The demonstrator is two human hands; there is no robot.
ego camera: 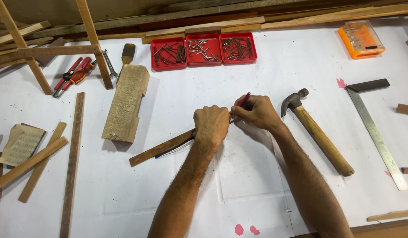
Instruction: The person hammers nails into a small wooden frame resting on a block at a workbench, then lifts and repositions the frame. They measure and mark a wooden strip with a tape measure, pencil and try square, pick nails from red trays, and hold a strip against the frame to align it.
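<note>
My left hand (211,125) is closed over the upper end of a thin wooden strip (162,148) that lies slanted on the white-covered table (239,176). A dark narrow tool sits along the strip under that hand. My right hand (256,112) pinches a red pencil (244,98) with its tip down on the strip's end, right beside my left hand. Both hands touch at the strip.
A claw hammer (317,132) lies just right of my right hand, a steel try square (375,130) further right. A rough wood block (126,102), loose slats (72,163), sandpaper (20,144), three red nail trays (204,50), an orange bit case (361,39), red pliers and a brush surround.
</note>
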